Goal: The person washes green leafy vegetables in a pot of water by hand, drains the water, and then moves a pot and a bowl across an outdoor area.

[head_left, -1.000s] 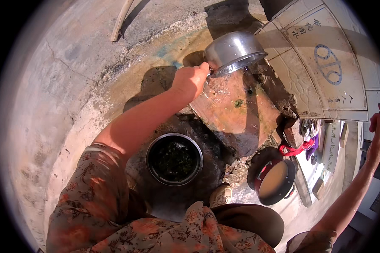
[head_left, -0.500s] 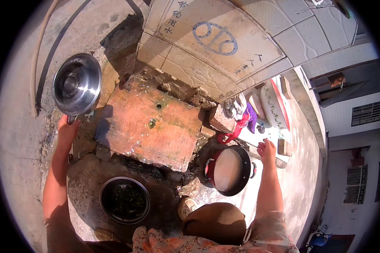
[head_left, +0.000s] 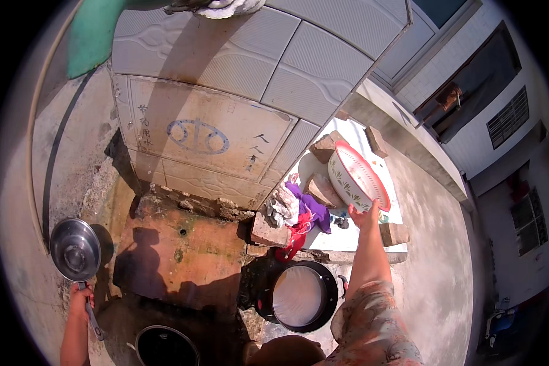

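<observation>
Left hand (head_left: 79, 297) grips the handle of a steel saucepan (head_left: 75, 250), held tilted over the concrete. Right hand (head_left: 366, 215) clasps a patterned basin (head_left: 355, 177) by its rim.

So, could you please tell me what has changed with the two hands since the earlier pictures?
The right hand, empty and raised before, has taken hold of a red-rimmed patterned basin. The left hand swung the steel pan out leftward. The black pot stays put.
</observation>
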The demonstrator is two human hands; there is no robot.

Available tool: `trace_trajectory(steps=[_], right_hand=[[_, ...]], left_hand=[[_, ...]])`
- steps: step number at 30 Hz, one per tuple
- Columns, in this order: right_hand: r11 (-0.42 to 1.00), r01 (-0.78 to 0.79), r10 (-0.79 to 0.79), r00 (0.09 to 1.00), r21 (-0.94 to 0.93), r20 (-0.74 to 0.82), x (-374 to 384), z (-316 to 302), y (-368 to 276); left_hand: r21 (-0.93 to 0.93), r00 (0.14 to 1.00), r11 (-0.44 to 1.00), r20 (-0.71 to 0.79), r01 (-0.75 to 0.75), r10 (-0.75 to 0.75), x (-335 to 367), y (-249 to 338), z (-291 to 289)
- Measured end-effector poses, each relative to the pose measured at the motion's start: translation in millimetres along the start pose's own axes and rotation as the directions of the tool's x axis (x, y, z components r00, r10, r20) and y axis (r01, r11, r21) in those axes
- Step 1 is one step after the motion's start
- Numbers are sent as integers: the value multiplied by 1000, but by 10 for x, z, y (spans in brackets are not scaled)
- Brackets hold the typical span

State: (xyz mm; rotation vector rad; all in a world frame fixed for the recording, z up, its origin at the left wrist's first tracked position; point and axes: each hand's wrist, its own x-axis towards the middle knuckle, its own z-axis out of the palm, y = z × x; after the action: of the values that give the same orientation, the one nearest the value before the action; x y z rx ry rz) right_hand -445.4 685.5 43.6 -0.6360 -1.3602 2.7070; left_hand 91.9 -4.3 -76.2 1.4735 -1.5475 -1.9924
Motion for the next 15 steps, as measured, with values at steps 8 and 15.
trace_trajectory(steps=[8, 15], right_hand=[[999, 19, -24, 992, -40, -127, 597, -57, -217], [994, 79, -90, 984, -72, -157, 169, -655, -345]], left_hand=[[13, 938, 952, -173, 306, -300, -644, 130, -235], [-14, 958, 965, -110, 263, -263, -456, 115, -383]])
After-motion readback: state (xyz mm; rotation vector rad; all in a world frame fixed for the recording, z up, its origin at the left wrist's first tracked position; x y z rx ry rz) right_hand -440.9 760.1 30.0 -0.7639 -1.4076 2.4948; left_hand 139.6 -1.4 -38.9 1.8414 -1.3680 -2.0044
